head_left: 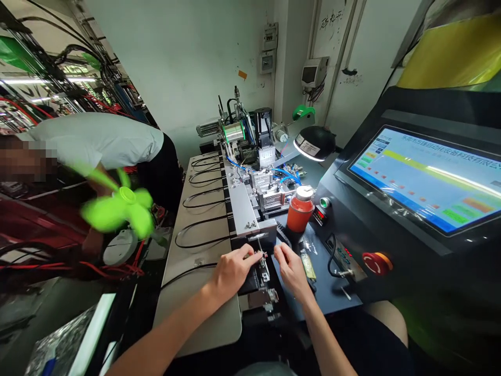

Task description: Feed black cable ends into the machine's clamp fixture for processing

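Observation:
My left hand (234,269) is at the near end of the machine's track, its thumb and index finger pinched together at a small metal fixture (265,272). What lies between those fingertips is too small to make out. Just right of the fixture, my right hand (291,270) is closed, fingers curled against the thumb, and anything inside it is hidden. A black cable (188,272) runs across the beige board toward my left hand. Beyond the fixture lies a flat metal cover plate (241,209) along the track.
Several looped black cables lie on the beige board (207,219). An orange bottle (299,211) with a white cap stands beyond my right hand, under a black lamp (315,142). A touchscreen (426,177) rises at right. At left, a green fan (127,201) stands before a bending person.

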### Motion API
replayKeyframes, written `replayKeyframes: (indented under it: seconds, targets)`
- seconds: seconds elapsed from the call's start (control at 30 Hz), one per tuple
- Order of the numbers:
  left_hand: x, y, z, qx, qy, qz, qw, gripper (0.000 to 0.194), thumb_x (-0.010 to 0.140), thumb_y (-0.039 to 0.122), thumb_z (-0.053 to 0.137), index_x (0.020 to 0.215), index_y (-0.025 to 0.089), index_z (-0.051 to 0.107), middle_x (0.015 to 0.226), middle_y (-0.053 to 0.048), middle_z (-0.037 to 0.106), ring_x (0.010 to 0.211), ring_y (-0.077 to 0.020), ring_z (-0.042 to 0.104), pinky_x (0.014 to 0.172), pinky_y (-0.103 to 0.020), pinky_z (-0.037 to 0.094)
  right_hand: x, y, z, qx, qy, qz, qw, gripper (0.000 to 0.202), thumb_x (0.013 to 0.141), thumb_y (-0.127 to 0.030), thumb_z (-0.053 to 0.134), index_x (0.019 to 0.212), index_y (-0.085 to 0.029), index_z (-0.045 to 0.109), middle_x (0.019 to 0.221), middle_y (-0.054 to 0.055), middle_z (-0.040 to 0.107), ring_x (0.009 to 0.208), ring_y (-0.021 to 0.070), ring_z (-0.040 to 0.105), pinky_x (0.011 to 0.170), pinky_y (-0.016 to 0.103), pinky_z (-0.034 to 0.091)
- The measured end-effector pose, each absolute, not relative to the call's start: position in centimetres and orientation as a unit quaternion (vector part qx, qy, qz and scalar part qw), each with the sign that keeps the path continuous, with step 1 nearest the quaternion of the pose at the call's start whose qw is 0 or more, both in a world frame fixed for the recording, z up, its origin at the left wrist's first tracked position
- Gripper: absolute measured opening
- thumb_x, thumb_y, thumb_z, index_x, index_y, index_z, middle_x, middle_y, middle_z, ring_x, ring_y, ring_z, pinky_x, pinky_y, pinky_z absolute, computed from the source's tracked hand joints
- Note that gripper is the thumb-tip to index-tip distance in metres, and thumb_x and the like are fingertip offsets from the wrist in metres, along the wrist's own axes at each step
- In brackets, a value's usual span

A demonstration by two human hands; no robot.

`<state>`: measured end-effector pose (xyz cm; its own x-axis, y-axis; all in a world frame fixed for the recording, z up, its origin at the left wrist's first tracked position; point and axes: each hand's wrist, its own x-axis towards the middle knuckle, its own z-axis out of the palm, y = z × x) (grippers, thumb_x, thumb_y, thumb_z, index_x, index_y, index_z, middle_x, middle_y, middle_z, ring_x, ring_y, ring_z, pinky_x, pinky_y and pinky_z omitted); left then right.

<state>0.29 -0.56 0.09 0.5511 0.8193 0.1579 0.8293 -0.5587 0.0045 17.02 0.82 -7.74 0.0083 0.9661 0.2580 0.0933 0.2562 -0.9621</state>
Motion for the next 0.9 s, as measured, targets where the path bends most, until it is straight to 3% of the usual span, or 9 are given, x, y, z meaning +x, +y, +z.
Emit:
replayKeyframes:
  seconds: [0.1, 0.17, 0.3, 0.43, 0.57, 0.8, 0.9]
  targets:
    - [-0.1, -0.4, 0.4, -0.835, -0.541, -0.092, -0.044, 0.015, 0.094, 0.022, 0.050, 0.099, 0.023, 0.064, 0.096, 0.000, 0.063, 0.080, -0.0130, 0.064, 0.071, -0.022, 0.048, 17.6, 0.2, -7.3, -0.457, -0.642, 0.315, 0.529, 0.022, 0.095, -0.027, 0.040, 0.084, -0.019, 0.057, 0.078, 0.004, 0.059, 0.073, 0.0184, 0.054, 0.066, 0.028, 0.042]
    - [-0.3, -0.4, 0.6, -0.823, -0.559, -0.081, -0.057, 0.014, 0.094, 0.023, 0.051, 0.095, 0.021, 0.064, 0.095, -0.001, 0.063, 0.081, -0.0143, 0.065, 0.071, -0.023, 0.048, 17.5, -0.2, -7.0, -0.441, -0.693, 0.257, 0.510, 0.023, 0.094, -0.020, 0.039, 0.096, -0.020, 0.062, 0.090, 0.008, 0.063, 0.084, 0.0212, 0.057, 0.073, 0.031, 0.045]
    - [-0.3, -0.3, 0.6, -0.828, -0.554, -0.068, -0.053, 0.017, 0.094, 0.022, 0.048, 0.093, 0.021, 0.065, 0.093, -0.001, 0.063, 0.078, -0.0140, 0.064, 0.070, -0.023, 0.048, 17.4, -0.7, -6.6, -0.450, -0.724, 0.195, 0.485, 0.025, 0.091, -0.013, 0.040, 0.096, -0.019, 0.064, 0.084, 0.008, 0.064, 0.081, 0.0223, 0.058, 0.072, 0.034, 0.048]
    - [-0.3, -0.2, 0.4, -0.828, -0.553, -0.071, -0.051, 0.018, 0.094, 0.024, 0.050, 0.091, 0.021, 0.067, 0.091, -0.002, 0.062, 0.077, -0.0143, 0.064, 0.069, -0.024, 0.047, 19.0, -1.1, -6.0, -0.498, -0.660, 0.145, 0.544, 0.025, 0.093, -0.018, 0.041, 0.104, -0.018, 0.063, 0.088, 0.008, 0.065, 0.078, 0.0206, 0.061, 0.069, 0.033, 0.049]
    - [-0.4, -0.2, 0.3, -0.830, -0.552, -0.072, -0.050, 0.020, 0.094, 0.025, 0.049, 0.089, 0.021, 0.068, 0.089, -0.002, 0.062, 0.075, -0.0136, 0.063, 0.069, -0.023, 0.047, 20.8, -1.9, -5.1, -0.549, -0.585, 0.111, 0.586, 0.022, 0.093, -0.022, 0.044, 0.101, -0.018, 0.064, 0.080, 0.005, 0.066, 0.066, 0.0179, 0.061, 0.062, 0.029, 0.049]
    - [-0.4, -0.2, 1.8, -0.818, -0.566, -0.050, -0.088, 0.018, 0.093, 0.026, 0.049, 0.096, 0.022, 0.067, 0.093, -0.003, 0.065, 0.080, -0.0163, 0.065, 0.073, -0.025, 0.048, 21.4, -3.4, -4.1, -0.544, -0.547, 0.173, 0.612, 0.021, 0.092, -0.034, 0.054, 0.088, -0.018, 0.067, 0.069, 0.002, 0.066, 0.052, 0.0144, 0.058, 0.053, 0.024, 0.047]
    - [-3.3, -1.1, 4.5, -0.807, -0.582, -0.038, -0.092, 0.027, 0.095, 0.025, 0.041, 0.085, 0.021, 0.066, 0.083, -0.002, 0.068, 0.076, -0.0170, 0.065, 0.070, -0.024, 0.047, 22.4, -4.1, -3.8, -0.544, -0.546, 0.187, 0.609, 0.022, 0.091, -0.037, 0.055, 0.090, -0.019, 0.068, 0.068, 0.002, 0.066, 0.051, 0.0142, 0.058, 0.050, 0.022, 0.047]
